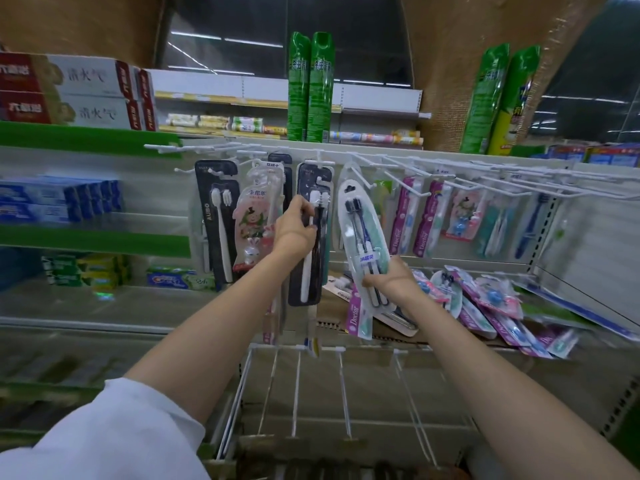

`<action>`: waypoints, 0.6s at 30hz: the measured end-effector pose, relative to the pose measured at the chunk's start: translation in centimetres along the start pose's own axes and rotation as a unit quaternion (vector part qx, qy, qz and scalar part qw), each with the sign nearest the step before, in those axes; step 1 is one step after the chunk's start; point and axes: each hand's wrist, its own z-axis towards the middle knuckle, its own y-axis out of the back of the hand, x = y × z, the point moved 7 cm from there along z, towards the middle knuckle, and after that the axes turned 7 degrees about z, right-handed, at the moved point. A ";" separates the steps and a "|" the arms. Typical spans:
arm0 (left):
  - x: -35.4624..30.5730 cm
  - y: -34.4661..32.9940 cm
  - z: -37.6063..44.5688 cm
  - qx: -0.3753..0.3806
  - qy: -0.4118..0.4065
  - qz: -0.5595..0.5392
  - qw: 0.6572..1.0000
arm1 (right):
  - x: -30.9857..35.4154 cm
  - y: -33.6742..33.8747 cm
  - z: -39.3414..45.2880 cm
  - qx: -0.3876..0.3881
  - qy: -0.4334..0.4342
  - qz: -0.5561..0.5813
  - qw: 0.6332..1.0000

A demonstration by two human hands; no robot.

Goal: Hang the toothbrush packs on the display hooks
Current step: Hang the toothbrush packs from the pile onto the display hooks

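Here the left hand (294, 228) grasps a dark hanging toothbrush pack (309, 237); at four o'clock, the right hand (393, 280) clutches several packs (365, 233), one reading "Doctor".

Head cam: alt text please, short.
The left hand grips a dark hanging toothbrush pack while the right hand holds an oval clear pack toward the white wire display hooks; loose packs lie piled below.
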 end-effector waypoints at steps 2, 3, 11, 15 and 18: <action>0.2 -0.4 0.1 0.031 0.016 0.020 0.999 | 0.0 -0.3 -0.3 0.013 0.005 0.006 1.000; 0.3 -0.6 0.1 0.045 0.023 0.031 0.998 | 0.1 -0.4 -0.6 0.015 0.007 0.014 1.000; 0.5 -1.4 -0.4 0.096 0.038 0.052 0.993 | 0.7 -0.6 -2.5 0.020 0.056 0.106 0.993; 0.6 -1.5 -1.4 0.099 0.037 0.041 0.993 | -0.1 -0.7 -3.2 -0.003 0.052 0.098 0.994; 0.6 -1.2 -2.5 0.079 0.025 0.036 0.996 | -0.7 -0.9 -3.9 -0.007 0.042 0.078 0.996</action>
